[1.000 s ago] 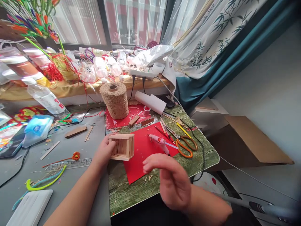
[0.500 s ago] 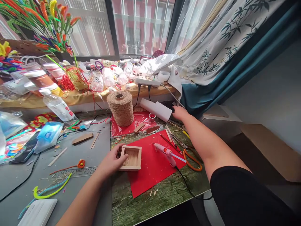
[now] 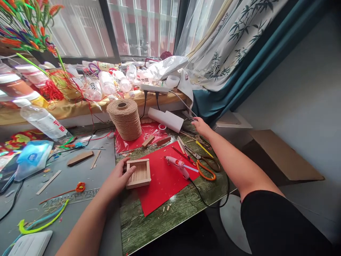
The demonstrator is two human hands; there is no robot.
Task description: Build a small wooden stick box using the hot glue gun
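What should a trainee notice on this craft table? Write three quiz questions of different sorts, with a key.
1. True or false: the glue gun lies on the red paper.
2. The left hand grips: A) the water bottle, B) the wooden stick tray, C) the power strip.
3. What colour are the handles of the scissors?
Key: 1 true; 2 B; 3 orange.

Your one head camera looks forward and down, close over your left hand (image 3: pixel 117 177) at the table (image 3: pixel 186 209), facing the window (image 3: pixel 138 28).
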